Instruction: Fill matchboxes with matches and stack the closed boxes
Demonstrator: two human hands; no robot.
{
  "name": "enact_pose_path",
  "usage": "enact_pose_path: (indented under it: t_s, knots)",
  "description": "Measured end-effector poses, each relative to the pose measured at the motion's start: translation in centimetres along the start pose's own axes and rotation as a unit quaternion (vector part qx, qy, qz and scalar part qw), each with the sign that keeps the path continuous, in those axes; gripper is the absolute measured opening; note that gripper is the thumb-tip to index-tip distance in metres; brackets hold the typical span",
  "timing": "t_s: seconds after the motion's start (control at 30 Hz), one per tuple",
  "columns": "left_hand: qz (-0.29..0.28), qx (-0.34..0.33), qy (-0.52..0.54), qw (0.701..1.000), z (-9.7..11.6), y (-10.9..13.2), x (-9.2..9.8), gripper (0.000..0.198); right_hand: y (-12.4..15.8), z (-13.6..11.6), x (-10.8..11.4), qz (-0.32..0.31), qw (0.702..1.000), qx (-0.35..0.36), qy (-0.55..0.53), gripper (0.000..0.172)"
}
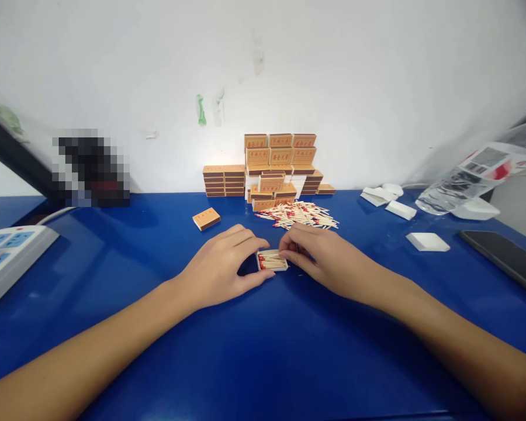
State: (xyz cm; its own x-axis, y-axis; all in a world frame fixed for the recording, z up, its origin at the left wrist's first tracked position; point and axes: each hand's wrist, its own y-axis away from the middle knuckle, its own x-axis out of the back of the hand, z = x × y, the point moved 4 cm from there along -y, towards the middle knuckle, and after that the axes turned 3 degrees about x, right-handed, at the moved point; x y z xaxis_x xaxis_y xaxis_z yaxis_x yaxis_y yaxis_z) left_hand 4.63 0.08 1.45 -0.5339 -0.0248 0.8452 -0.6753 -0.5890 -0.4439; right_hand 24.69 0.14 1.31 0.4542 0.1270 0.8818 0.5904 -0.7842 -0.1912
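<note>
A small white matchbox tray (272, 261) filled with red-tipped matches lies on the blue table (263, 351) between my hands. My left hand (221, 266) curls around the tray's left end, thumb and fingers pinching it. My right hand (318, 254) is closed at the tray's right end, fingertips pressing on the matches. Just behind the tray lies a loose heap of matches (298, 215). A single closed orange matchbox (206, 218) rests to the left of the heap.
Stacks of orange matchboxes (272, 166) stand against the white wall. Empty white trays (428, 241) lie at the right, with a clear plastic bag (469, 178) and a dark phone (506, 257). A white power strip (9, 251) sits at the left edge.
</note>
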Motion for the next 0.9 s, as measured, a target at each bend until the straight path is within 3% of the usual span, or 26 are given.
enact_pose_path:
  t_s: [0.3,0.7,0.8,0.9]
  knots:
    - [-0.001,-0.002,0.003,1.000,-0.1,0.1,0.0,0.031,-0.1,-0.3,-0.1,0.012,1.000,-0.003,-0.024,0.016]
    - [-0.003,-0.001,0.006,1.000,-0.1,0.0,0.0,0.025,0.3,-1.5,0.7,0.029,0.998,0.050,0.040,0.023]
    - [0.001,-0.002,0.007,1.000,-0.1,0.0,0.0,0.024,0.2,-0.8,2.1,0.069,0.993,0.062,0.068,0.021]
    - [-0.002,0.002,0.015,1.000,0.1,0.0,0.1,0.025,0.7,1.6,4.7,0.093,0.985,0.022,0.143,0.018]
